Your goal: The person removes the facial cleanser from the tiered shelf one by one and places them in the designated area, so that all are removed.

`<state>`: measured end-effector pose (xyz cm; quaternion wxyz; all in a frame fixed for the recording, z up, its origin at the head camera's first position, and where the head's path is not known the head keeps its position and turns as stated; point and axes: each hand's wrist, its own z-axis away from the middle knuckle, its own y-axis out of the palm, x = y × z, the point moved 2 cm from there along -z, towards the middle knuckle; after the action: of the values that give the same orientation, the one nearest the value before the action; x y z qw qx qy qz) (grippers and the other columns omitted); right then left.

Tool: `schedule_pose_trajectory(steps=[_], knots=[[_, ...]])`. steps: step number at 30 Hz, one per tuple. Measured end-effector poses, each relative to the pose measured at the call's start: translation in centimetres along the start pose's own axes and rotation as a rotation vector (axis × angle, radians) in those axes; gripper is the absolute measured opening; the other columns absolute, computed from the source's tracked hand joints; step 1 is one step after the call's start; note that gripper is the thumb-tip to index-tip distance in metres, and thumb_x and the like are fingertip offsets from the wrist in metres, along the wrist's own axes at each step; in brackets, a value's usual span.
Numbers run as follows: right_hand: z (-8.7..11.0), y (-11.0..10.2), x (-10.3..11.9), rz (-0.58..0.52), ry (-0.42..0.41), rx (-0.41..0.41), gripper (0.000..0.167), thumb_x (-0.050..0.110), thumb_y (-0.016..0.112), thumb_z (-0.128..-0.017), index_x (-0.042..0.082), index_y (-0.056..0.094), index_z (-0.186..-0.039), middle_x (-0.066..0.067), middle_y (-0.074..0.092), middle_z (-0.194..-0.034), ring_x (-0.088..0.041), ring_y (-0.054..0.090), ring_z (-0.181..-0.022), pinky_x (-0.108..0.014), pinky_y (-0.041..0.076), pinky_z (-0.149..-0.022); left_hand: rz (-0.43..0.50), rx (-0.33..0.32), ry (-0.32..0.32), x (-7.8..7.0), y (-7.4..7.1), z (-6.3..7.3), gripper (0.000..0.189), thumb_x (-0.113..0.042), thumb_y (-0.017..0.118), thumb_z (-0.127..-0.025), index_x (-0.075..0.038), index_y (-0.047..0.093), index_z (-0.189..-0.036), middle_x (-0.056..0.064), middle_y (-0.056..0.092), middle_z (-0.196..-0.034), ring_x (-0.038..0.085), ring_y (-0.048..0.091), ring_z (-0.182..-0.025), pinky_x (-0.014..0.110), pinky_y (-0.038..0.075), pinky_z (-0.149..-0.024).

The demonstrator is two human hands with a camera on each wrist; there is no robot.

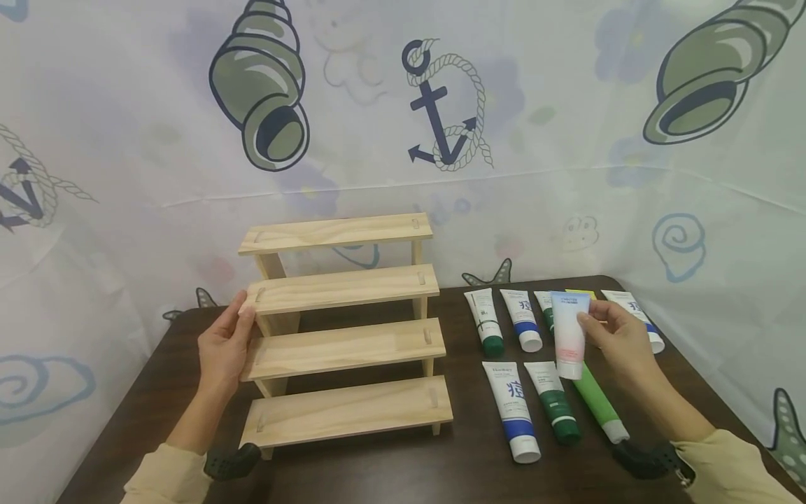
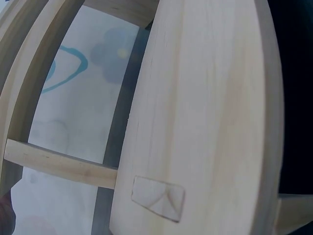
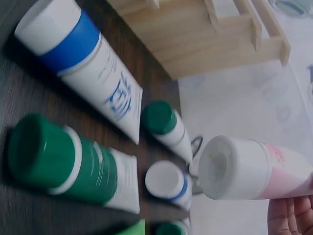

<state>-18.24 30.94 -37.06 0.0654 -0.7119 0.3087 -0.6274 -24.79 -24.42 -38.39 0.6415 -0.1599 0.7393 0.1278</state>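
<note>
A four-step wooden display rack (image 1: 346,343) stands on the table. At its left side my left hand (image 1: 225,344) grips the end of the second board from the top, thumb in front. Part of that hand (image 2: 7,215) shows at the left wrist view's edge; a pale board (image 2: 205,107) fills most of it. My right hand (image 1: 623,343) pinches a squeeze tube (image 1: 570,336), white with a blue end and pink near its white cap, and holds it cap down above other tubes. In the right wrist view the tube's cap (image 3: 220,169) faces the camera.
Tubes lie in two rows on the dark table (image 1: 352,476): white-and-blue ones (image 1: 511,406), green-and-white ones (image 1: 555,406) and a bright green one (image 1: 598,402). A yellow item is mostly hidden behind the right hand. A patterned cloth (image 1: 554,196) hangs behind.
</note>
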Motion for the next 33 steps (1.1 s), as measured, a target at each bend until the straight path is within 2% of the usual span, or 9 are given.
schedule_pose_trajectory(steps=[3, 9, 12, 18, 19, 22, 25, 30, 33], knots=[[-0.2, -1.0, -0.8, 0.02, -0.016, -0.003, 0.044, 0.024, 0.056, -0.095, -0.009, 0.049, -0.124, -0.002, 0.056, -0.101, 0.009, 0.05, -0.078, -0.011, 0.051, -0.064, 0.024, -0.002, -0.006, 0.0, 0.0, 0.0, 0.048, -0.026, 0.065, -0.089, -0.018, 0.053, -0.134, 0.008, 0.051, -0.135, -0.007, 0.06, -0.1, 0.005, 0.046, -0.082], [-0.5, -3.0, -3.0, 0.039, -0.022, -0.011, 0.042, 0.02, 0.055, -0.095, -0.013, 0.048, -0.121, 0.019, 0.051, -0.088, 0.009, 0.048, -0.075, -0.012, 0.051, -0.062, 0.013, 0.0, 0.023, 0.0, 0.1, 0.0, 0.047, -0.025, 0.064, -0.089, -0.016, 0.053, -0.134, 0.007, 0.053, -0.133, -0.009, 0.06, -0.097, 0.005, 0.046, -0.081], [-0.6, -3.9, -4.2, 0.07, -0.001, -0.009, 0.045, 0.024, 0.055, -0.095, -0.013, 0.048, -0.119, 0.018, 0.051, -0.087, 0.007, 0.047, -0.072, -0.013, 0.049, -0.058, 0.026, -0.002, 0.019, 0.0, 0.1, 0.0, 0.047, -0.024, 0.064, -0.089, -0.016, 0.053, -0.134, 0.008, 0.052, -0.135, -0.008, 0.06, -0.099, 0.005, 0.046, -0.082], [-1.0, -5.1, -6.8, 0.081, 0.044, 0.007, 0.042, 0.019, 0.056, -0.094, -0.018, 0.048, -0.114, 0.021, 0.053, -0.076, 0.005, 0.047, -0.066, -0.016, 0.047, -0.054, 0.019, -0.002, 0.01, 0.0, 0.0, 0.0, 0.047, -0.025, 0.064, -0.089, -0.017, 0.053, -0.134, 0.011, 0.05, -0.136, -0.006, 0.06, -0.1, 0.005, 0.047, -0.081], [-1.0, -5.2, -7.1, 0.103, 0.053, 0.014, 0.041, 0.017, 0.056, -0.094, -0.018, 0.048, -0.113, 0.018, 0.054, -0.076, 0.005, 0.046, -0.065, -0.016, 0.047, -0.054, 0.021, -0.002, 0.008, 0.0, 0.0, 0.0, 0.047, -0.025, 0.064, -0.089, -0.017, 0.053, -0.134, 0.011, 0.051, -0.135, -0.006, 0.06, -0.1, 0.005, 0.047, -0.081], [-1.0, -5.5, -8.0, 0.193, 0.08, 0.048, 0.044, 0.021, 0.055, -0.095, -0.018, 0.049, -0.115, -0.002, 0.06, -0.084, 0.003, 0.045, -0.067, -0.017, 0.047, -0.054, 0.017, -0.003, -0.004, 0.1, 0.0, 0.0, 0.047, -0.027, 0.065, -0.088, -0.018, 0.054, -0.134, 0.008, 0.051, -0.135, -0.007, 0.06, -0.101, 0.005, 0.047, -0.081], [-1.0, -5.5, -8.6, 0.251, 0.107, 0.103, 0.047, 0.025, 0.053, -0.095, -0.017, 0.049, -0.116, -0.019, 0.059, -0.094, -0.003, 0.045, -0.07, -0.019, 0.045, -0.055, 0.013, -0.002, -0.02, 0.1, -0.1, 0.0, 0.048, -0.028, 0.065, -0.088, -0.02, 0.053, -0.134, 0.006, 0.05, -0.136, -0.006, 0.059, -0.105, 0.005, 0.046, -0.082], [-1.0, -5.7, -9.6, 0.305, 0.117, 0.167, 0.048, 0.027, 0.053, -0.096, -0.017, 0.049, -0.116, -0.017, 0.058, -0.092, -0.012, 0.044, -0.074, -0.02, 0.041, -0.055, -0.009, 0.011, -0.028, 0.2, -0.2, -0.1, 0.048, -0.03, 0.063, -0.089, -0.023, 0.052, -0.135, 0.005, 0.048, -0.139, -0.001, 0.056, -0.113, 0.006, 0.046, -0.085], [-1.1, -5.9, -10.2, 0.316, 0.142, 0.193, 0.052, 0.029, 0.052, -0.096, -0.018, 0.048, -0.119, -0.022, 0.058, -0.095, -0.018, 0.047, -0.079, -0.02, 0.042, -0.056, -0.019, 0.018, -0.023, 0.2, -0.1, -0.1, 0.048, -0.03, 0.063, -0.089, -0.023, 0.051, -0.135, 0.006, 0.047, -0.14, 0.001, 0.055, -0.115, 0.007, 0.046, -0.086]])
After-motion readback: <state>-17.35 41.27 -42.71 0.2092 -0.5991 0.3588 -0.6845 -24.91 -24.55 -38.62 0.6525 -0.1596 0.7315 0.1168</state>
